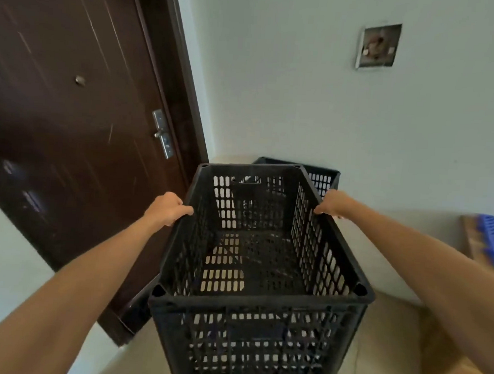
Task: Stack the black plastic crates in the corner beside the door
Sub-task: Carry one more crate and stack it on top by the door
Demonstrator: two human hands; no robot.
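Two hands, my left hand (168, 208) and right hand (333, 203), grip the carried crate (259, 274) by its rims; next I lower it squarely onto the corner crate (321, 174).

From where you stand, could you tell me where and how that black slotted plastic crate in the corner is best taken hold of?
Grip the black slotted plastic crate in the corner by the top rim of its two long sides, coming from above, as the left hand and right hand hold the carried black crate, fingers over its rim. Its top is open; most of it is hidden.
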